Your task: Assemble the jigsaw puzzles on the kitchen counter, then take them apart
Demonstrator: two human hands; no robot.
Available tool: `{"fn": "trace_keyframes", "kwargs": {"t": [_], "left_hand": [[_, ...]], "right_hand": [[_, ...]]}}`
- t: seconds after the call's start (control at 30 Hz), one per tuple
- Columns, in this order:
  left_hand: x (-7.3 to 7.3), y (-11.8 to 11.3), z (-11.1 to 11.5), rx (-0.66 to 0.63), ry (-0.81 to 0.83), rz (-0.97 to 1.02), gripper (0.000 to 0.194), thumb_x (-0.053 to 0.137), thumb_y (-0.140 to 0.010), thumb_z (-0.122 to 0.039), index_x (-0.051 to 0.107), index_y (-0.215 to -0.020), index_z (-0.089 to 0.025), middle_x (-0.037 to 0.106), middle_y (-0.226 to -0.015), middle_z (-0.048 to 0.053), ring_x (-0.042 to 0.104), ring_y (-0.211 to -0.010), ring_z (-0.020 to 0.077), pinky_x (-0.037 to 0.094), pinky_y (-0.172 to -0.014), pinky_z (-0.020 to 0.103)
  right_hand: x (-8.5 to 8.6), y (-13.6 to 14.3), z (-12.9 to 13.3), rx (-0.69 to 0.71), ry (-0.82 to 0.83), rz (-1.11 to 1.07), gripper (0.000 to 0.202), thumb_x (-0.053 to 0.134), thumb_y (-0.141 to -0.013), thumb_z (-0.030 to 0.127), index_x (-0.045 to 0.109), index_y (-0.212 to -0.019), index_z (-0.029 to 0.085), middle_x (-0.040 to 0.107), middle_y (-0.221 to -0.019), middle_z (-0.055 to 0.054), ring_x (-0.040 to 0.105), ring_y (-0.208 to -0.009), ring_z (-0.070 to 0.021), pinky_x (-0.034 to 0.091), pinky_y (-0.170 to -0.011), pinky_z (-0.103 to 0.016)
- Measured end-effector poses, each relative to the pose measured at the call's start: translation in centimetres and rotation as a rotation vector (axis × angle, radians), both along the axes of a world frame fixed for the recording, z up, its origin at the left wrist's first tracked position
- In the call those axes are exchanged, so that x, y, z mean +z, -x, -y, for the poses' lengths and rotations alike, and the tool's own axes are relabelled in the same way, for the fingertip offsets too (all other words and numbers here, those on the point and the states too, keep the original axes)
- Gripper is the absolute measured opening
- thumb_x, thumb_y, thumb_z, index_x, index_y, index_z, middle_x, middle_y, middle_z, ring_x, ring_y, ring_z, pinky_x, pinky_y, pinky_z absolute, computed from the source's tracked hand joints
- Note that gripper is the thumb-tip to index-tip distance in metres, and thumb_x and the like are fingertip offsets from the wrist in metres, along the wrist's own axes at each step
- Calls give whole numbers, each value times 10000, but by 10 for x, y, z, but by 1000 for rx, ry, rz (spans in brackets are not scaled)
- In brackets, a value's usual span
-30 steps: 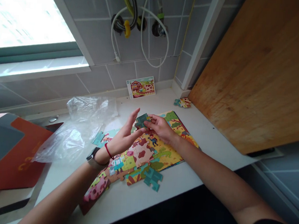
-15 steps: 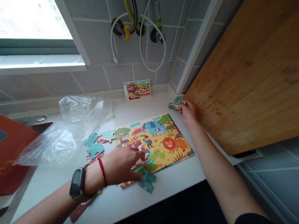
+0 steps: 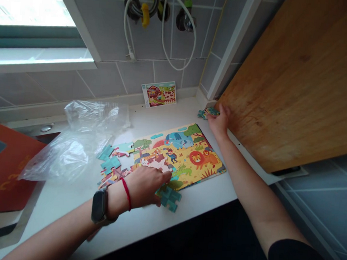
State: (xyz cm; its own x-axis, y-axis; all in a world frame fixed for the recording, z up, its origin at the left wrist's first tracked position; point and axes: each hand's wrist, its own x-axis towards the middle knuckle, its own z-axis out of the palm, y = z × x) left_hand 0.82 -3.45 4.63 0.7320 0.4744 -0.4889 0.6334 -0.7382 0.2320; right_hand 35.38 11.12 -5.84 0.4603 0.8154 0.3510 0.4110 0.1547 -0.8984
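My left hand point(image 3: 150, 186), with a watch and a red cord at the wrist, hovers over the near edge of a colourful animal picture board point(image 3: 189, 159). Its fingers are bent, with the thumb apart from them. Beside the thumb lie joined teal jigsaw pieces point(image 3: 170, 199); nothing shows in this hand's grip. At the back right corner, my right hand point(image 3: 220, 123) is at a small pile of jigsaw pieces point(image 3: 208, 112). The thumb touches the pile's near side and the other fingers are raised apart from it. More jigsaw pieces point(image 3: 111, 164) lie left of the board, partly hidden by my left forearm.
A picture card point(image 3: 159, 94) of a barn leans on the tiled wall. Clear plastic bags point(image 3: 79, 151) lie at the left, beside an orange box-like thing point(image 3: 13, 166). A wooden board point(image 3: 301, 83) stands at the right. Cables and pipes point(image 3: 160, 14) hang above the white counter point(image 3: 143, 227).
The view has tilted down a little. My right fingers have lifted off the pile of jigsaw pieces. My left fingers have curled more over the picture board's near edge.
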Motion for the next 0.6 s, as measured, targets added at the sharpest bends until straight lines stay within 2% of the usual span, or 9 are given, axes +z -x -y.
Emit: {"fn": "trace_keyframes", "kwargs": {"t": [0.07, 0.13, 0.27, 0.33, 0.47, 0.6], "left_hand": [[-3, -3, 3, -2, -28, 7, 587, 917, -742, -415, 632, -1212, -209, 782, -994, 111, 767, -890, 323, 550, -692, 333], [-7, -5, 5, 3, -50, 19, 575, 920, -738, -397, 623, -1194, -211, 782, -971, 105, 769, -878, 313, 550, -686, 321], [-12, -7, 5, 7, -10, 60, 332, 885, -767, -296, 678, -1017, -228, 776, -908, 60, 768, -857, 275, 527, -668, 286], [-13, -7, 4, 9, 19, 72, 288, 880, -771, -273, 693, -986, -231, 774, -902, 49, 765, -856, 272, 517, -665, 286], [-10, -7, 5, 8, 22, 56, 331, 870, -809, -289, 681, -1072, -217, 778, -962, 70, 758, -895, 312, 531, -701, 336], [-3, -12, 13, -31, 6, 84, 609, 909, -782, -390, 620, -1292, -225, 740, -1098, 100, 735, -968, 332, 557, -766, 378]], "right_hand": [[3, 10, 4, -97, -43, 57, 633, 773, -781, 280, 626, -1394, 225, 536, -1430, -175, 698, -996, -249, 598, -972, -467], [6, 24, 8, -90, -46, 81, 530, 737, -786, 256, 687, -1313, 222, 567, -1401, -152, 689, -883, -205, 590, -964, -436], [11, 49, 17, 109, -21, 117, 318, 677, -824, 275, 764, -1119, 195, 662, -1245, -112, 660, -825, -181, 579, -895, -378], [13, 59, 23, 211, 3, 125, 271, 682, -841, 307, 774, -1073, 201, 688, -1192, -97, 655, -841, -184, 571, -847, -352], [18, 72, 32, 315, 30, 124, 230, 695, -855, 326, 789, -1032, 213, 703, -1127, -81, 651, -829, -182, 557, -771, -322], [21, 78, 37, 363, 10, 129, 230, 693, -867, 349, 797, -1028, 221, 705, -1116, -81, 653, -817, -186, 557, -732, -321]]}}
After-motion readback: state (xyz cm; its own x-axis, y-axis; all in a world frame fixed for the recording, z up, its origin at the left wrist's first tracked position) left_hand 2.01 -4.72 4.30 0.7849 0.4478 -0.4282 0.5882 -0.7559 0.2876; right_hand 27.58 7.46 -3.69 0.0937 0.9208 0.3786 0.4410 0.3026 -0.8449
